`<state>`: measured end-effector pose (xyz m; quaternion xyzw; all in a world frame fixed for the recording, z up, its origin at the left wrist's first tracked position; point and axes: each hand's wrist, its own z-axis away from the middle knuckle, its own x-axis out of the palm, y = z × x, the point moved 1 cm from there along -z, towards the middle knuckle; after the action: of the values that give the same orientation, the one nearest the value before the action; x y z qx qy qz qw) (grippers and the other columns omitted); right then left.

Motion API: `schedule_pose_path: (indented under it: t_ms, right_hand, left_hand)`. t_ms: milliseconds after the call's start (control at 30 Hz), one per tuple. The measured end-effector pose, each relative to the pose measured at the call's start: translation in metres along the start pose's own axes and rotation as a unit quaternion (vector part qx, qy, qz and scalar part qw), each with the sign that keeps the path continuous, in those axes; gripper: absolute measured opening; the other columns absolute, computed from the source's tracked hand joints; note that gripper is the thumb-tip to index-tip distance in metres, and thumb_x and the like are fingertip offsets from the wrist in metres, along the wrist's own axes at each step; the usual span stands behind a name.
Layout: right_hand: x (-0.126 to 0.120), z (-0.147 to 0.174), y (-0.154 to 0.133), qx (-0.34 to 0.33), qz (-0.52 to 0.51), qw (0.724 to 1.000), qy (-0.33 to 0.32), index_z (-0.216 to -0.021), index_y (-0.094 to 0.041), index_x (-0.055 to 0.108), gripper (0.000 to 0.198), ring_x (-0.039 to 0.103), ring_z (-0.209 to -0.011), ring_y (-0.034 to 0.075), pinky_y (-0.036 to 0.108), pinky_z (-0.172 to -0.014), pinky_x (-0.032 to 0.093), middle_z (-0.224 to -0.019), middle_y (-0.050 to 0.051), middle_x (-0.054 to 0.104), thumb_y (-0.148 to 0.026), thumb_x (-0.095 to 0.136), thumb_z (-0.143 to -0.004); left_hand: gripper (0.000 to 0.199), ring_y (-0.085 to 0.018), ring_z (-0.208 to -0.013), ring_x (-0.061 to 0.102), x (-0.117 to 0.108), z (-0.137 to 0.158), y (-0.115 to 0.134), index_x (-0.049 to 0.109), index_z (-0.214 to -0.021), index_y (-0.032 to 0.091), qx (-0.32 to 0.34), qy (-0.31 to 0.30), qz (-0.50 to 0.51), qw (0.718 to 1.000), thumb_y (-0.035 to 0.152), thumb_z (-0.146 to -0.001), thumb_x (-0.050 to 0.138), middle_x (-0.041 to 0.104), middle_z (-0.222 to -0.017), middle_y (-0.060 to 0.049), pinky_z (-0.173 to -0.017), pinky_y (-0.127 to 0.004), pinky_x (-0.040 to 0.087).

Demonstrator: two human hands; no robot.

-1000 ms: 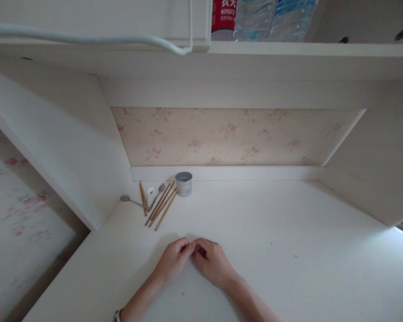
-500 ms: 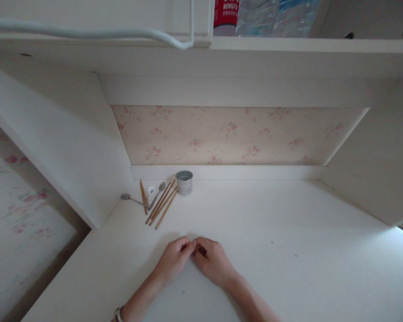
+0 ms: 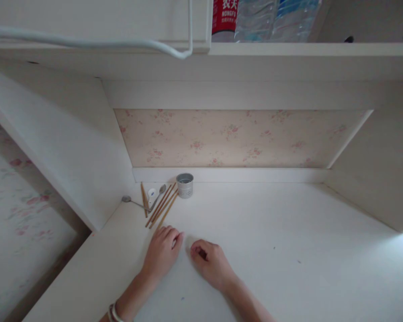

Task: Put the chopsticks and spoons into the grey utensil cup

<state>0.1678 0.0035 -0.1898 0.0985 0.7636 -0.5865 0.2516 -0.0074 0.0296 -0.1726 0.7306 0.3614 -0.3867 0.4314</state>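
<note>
My left hand is palm down at the near ends of the wooden chopsticks. Its fingers are loosely bent, the thumb is slightly apart, and nothing shows in it. Whether its fingertips touch the nearest chopstick is hidden. My right hand rests on the white tabletop, fingers curled into a loose fist with nothing visible inside. Behind the chopsticks stands a perforated metal holder, upright. To its left lie a metal spoon, a white spoon and another metal spoon.
A white side panel bounds the desk on the left, and a floral back panel stands behind. Overhead, a shelf carries plastic-wrapped bottles. A white cable hangs along the upper left.
My hands, which were touching at the fingertips, have come apart. The left hand has moved left and forward to the chopsticks; the right hand has stayed nearly in place.
</note>
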Motion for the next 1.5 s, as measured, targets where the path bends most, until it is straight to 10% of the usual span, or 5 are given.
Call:
schedule_pose_path:
  t_ms: [167,333,700,1300,1500]
  right_hand:
    - [0.001,-0.004,0.006,0.015,-0.026,1.000,0.008,-0.081,-0.020,0.065,0.017,0.055,-0.061,0.011,0.019,-0.057,0.037,-0.068,-0.002,0.062,-0.016,0.049,-0.083]
    - [0.000,-0.006,0.008,0.027,-0.039,0.999,0.017,-0.079,-0.020,0.065,0.017,0.052,-0.058,0.010,0.018,-0.054,0.035,-0.065,-0.002,0.060,-0.017,0.049,-0.084]
    - [-0.001,-0.006,0.009,0.034,-0.057,0.998,0.019,-0.079,-0.020,0.065,0.017,0.052,-0.058,0.009,0.018,-0.054,0.035,-0.065,-0.002,0.060,-0.014,0.049,-0.082]
    - [0.002,-0.002,0.013,-0.006,-0.007,1.000,0.029,-0.081,-0.021,0.066,0.019,0.057,-0.062,0.010,0.018,-0.058,0.037,-0.070,-0.001,0.066,-0.014,0.049,-0.080]
    - [0.003,0.004,0.005,0.002,0.012,0.999,0.031,-0.082,-0.021,0.066,0.018,0.058,-0.063,0.011,0.019,-0.059,0.038,-0.072,-0.001,0.067,-0.017,0.049,-0.082]
  left_hand:
    - [0.035,-0.032,-0.121,0.044,-0.010,-0.042,-0.045,0.059,-0.120,0.022,-0.005,0.050,-0.164,0.985,0.035,-0.091,0.045,0.055,-0.129,-0.013,-0.106,-0.058,0.021]
    - [0.059,-0.044,-0.141,0.009,0.001,-0.087,-0.099,0.047,-0.136,0.037,-0.091,-0.068,-0.178,0.978,0.063,-0.082,0.045,0.027,-0.154,-0.007,-0.097,-0.079,0.004]
    - [0.065,-0.042,-0.140,0.018,0.020,-0.111,-0.141,0.034,-0.145,0.031,-0.143,-0.108,-0.134,0.975,0.063,-0.089,0.025,0.032,-0.151,-0.014,-0.102,-0.070,0.014]
    - [0.050,-0.027,-0.137,0.034,-0.002,0.092,-0.087,0.049,-0.136,0.031,-0.083,-0.052,-0.068,0.993,0.047,-0.089,0.043,0.045,-0.144,0.000,-0.113,-0.050,0.030]
    - [0.046,-0.025,-0.131,0.044,-0.019,0.107,-0.070,0.058,-0.127,0.032,-0.074,-0.018,-0.009,0.997,0.047,-0.084,0.051,0.048,-0.142,0.001,-0.109,-0.043,0.037]
